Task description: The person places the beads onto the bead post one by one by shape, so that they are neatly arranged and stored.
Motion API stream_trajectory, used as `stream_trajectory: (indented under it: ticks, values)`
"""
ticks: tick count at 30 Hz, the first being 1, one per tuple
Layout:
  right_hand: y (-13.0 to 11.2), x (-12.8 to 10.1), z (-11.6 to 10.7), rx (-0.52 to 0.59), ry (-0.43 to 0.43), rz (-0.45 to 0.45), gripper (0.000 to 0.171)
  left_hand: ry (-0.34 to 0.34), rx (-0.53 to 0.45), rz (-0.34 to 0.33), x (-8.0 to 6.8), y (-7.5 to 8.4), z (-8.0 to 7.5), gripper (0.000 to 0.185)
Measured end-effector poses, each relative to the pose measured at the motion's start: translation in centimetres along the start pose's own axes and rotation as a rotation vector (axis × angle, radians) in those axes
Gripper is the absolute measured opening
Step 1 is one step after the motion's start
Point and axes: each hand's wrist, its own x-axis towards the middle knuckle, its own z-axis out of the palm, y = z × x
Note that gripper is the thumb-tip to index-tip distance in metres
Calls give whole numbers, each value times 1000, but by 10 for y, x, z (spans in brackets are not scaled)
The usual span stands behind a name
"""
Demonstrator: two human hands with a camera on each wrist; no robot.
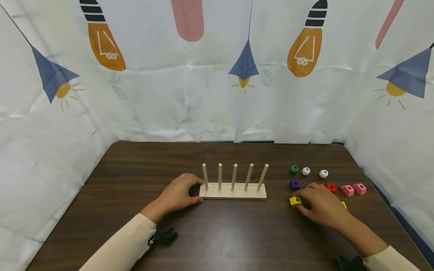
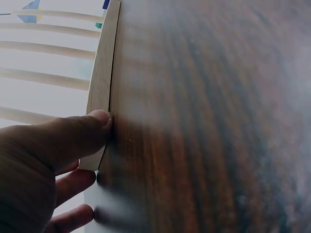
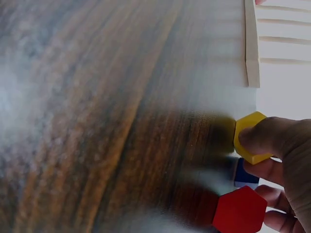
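Head view, near to far, with the wooden peg rack [image 1: 232,191] as the landmark. Nearest the viewer, two cream sleeves reach onto the dark worktop [image 1: 217,233]. Left hand [image 1: 178,195]: fingers curled round the rack's left end, thumb against the near edge of its base; the left wrist view shows the thumb tip [image 2: 99,119] touching that edge. Right hand [image 1: 322,205]: well to the right of the rack, fingers bent over a yellow hexagonal block [image 1: 295,201] and pinching it on the worktop; the right wrist view shows a red hexagonal block [image 3: 240,211] and a blue piece [image 3: 245,177] just beside the same fingers. Rack: five upright pegs, all bare. Farther right of the rack lie a purple block [image 1: 294,184], a red block [image 1: 330,187] and two pink blocks [image 1: 353,189]. Farthest back on that side are a green bead [image 1: 294,169] and two white beads [image 1: 314,172].
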Motion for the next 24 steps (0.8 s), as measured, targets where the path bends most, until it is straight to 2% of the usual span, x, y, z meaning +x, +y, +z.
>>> stream_trajectory:
  ticks: [7, 12, 17, 24]
  values:
    - [-4, 4, -1, 29, 1, -6, 37, 6, -23, -1, -3, 0, 1, 53]
    - [-8, 9, -4, 45, 34, 1, 41, -5, -29, -11, -3, 2, 1, 51]
    - [-11, 20, -15, 55, 71, 8, 40, -17, -55, -36, -2, 3, -1, 51]
    - [-14, 38, -36, 64, 51, 25, 35, -23, -68, -50, 2, 2, -1, 51]
